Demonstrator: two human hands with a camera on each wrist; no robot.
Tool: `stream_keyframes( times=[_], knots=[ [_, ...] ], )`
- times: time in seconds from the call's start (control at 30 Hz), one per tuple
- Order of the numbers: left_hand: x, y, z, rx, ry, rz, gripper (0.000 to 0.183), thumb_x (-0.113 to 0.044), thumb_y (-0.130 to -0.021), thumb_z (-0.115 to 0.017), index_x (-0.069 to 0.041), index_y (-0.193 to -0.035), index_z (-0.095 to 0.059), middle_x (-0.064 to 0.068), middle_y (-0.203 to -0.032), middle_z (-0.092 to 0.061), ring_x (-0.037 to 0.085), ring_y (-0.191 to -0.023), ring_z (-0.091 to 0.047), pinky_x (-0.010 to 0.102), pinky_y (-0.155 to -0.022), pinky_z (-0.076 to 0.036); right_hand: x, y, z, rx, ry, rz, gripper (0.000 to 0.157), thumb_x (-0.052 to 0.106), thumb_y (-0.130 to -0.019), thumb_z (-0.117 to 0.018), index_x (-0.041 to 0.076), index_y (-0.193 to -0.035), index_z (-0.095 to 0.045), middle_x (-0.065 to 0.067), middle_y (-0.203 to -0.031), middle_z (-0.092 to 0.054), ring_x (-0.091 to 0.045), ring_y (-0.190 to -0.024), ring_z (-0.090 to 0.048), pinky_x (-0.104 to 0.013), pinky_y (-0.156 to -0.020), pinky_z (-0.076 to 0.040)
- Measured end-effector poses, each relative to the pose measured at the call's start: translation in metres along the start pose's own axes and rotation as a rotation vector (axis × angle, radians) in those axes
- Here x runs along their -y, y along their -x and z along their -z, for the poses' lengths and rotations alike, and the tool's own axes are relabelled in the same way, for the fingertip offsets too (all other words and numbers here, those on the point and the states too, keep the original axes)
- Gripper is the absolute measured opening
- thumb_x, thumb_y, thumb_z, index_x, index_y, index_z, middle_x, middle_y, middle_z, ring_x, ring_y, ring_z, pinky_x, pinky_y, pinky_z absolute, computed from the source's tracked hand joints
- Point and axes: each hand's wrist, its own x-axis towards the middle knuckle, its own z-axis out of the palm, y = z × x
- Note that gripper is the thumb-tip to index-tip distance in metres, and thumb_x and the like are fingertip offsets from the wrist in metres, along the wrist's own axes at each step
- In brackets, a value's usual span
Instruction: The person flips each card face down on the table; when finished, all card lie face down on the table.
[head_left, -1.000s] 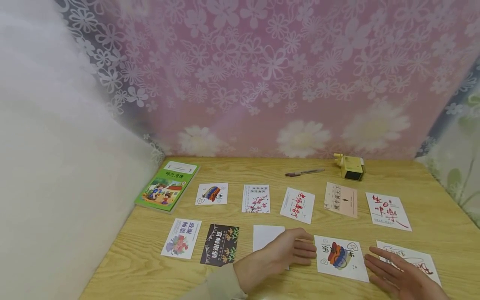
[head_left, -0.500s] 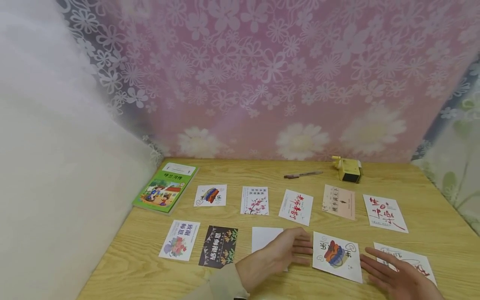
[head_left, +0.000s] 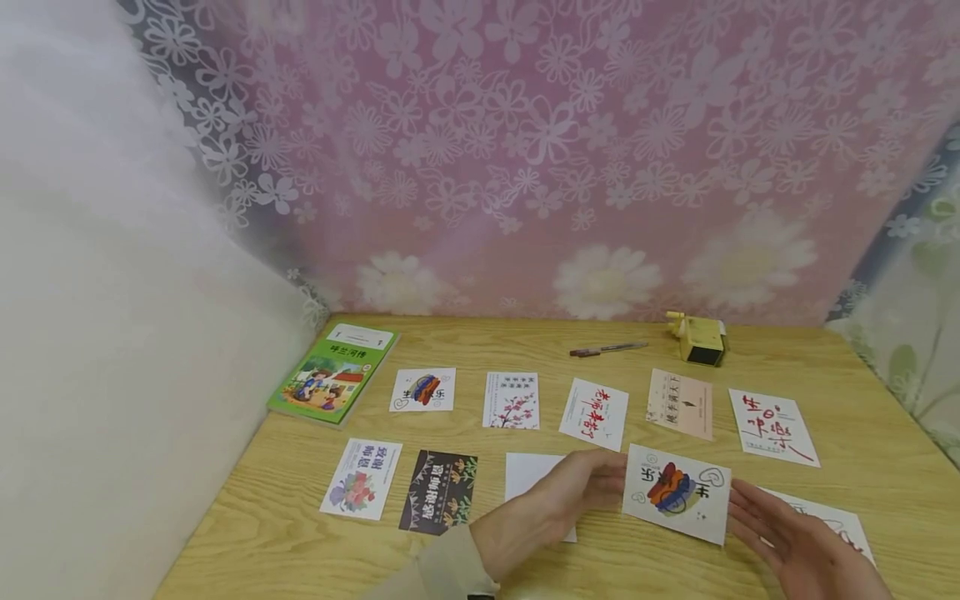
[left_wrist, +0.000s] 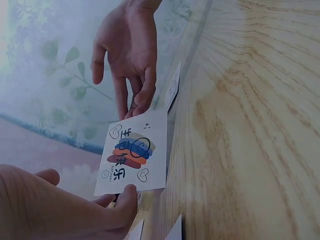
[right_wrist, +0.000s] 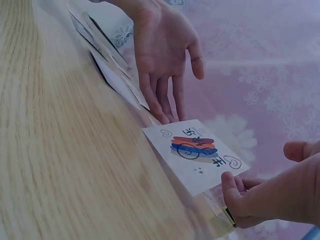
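A white greeting card (head_left: 678,494) with orange and blue brush strokes is raised off the wooden table, slightly tilted, between both hands. On its left edge are the fingertips of my left hand (head_left: 547,504), fingers fairly straight and thumb apart from the card. My right hand (head_left: 802,537) supports the opposite edge the same way, its thumb also free in the left wrist view. A blank white card (head_left: 525,473) lies partly hidden under the left wrist. Behind the right hand, another card with red writing (head_left: 828,518) is partly covered.
Across the table (head_left: 255,533) lie a dark card (head_left: 438,492), a floral card (head_left: 362,479) and a back row including a blossom card (head_left: 512,400). A green book (head_left: 333,375) sits at left; a pen (head_left: 607,350) and yellow pencil sharpener (head_left: 701,340) are at the back.
The brush-stroke card lay flat on the table; it has risen between the two hands. The right hand has closed in from the right until its fingers meet the card's edge.
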Motion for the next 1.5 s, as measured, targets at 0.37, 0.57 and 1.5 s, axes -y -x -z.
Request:
stream_keyframes(
  times=[0.37,0.57,1.5],
  knots=[
    [-0.012,0.006,-0.002,0.057,0.037,-0.047,0.043,-0.02,-0.1,-0.055,0.001,-0.137,-0.064,0.009,-0.128,-0.06,0.025,-0.122,-0.059,0.042,-0.118,-0.042,0.018,0.006,0.009,-0.137,0.145,-0.094,0.074,0.037,-0.111,0.01,0.028,-0.156,-0.048,0.014,-0.157,-0.049,-0.011,-0.144,-0.047,-0.028,-0.118,-0.041],
    [-0.013,0.01,-0.004,0.092,0.076,-0.049,0.039,-0.02,-0.101,-0.054,0.004,-0.131,-0.063,0.01,-0.131,-0.062,0.03,-0.13,-0.058,0.044,-0.119,-0.042,0.02,0.01,0.016,-0.118,0.158,-0.114,0.076,0.036,-0.11,0.013,0.031,-0.155,-0.048,0.017,-0.155,-0.05,-0.008,-0.144,-0.047,-0.025,-0.114,-0.043],
    [0.01,0.008,-0.001,-0.017,0.174,-0.024,0.017,-0.018,-0.093,-0.059,-0.004,-0.102,-0.064,0.008,-0.1,-0.06,0.022,-0.093,-0.061,0.043,-0.098,-0.058,-0.004,0.001,0.004,-0.044,0.079,-0.054,0.082,0.034,-0.108,0.017,0.011,-0.159,-0.044,0.005,-0.162,-0.045,-0.009,-0.149,-0.039,-0.027,-0.128,-0.021]
  ],
)
